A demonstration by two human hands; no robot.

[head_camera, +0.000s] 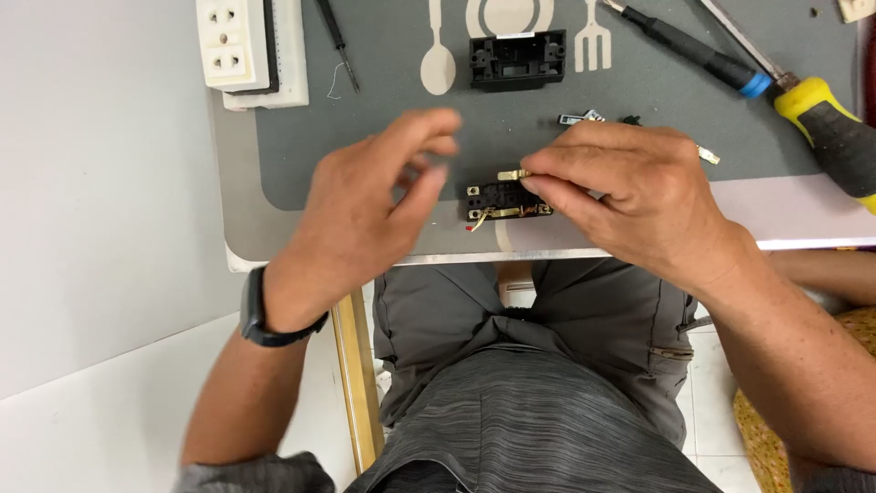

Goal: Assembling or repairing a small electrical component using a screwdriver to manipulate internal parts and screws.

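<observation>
A small black socket insert (500,200) with brass contacts lies near the front edge of the grey mat (383,119). My right hand (630,192) pinches a small brass contact strip (513,174) between thumb and forefinger, right above the insert. My left hand (370,205) hovers just left of the insert with its fingers spread and slightly blurred, holding nothing that I can see. A black band (265,315) sits on my left wrist.
At the back of the mat sit a second black socket housing (517,59), a white socket plate (251,50), a thin black probe (338,41), a black-and-blue screwdriver (693,50) and a yellow-handled screwdriver (830,128). Small metal parts (584,117) lie behind my right hand.
</observation>
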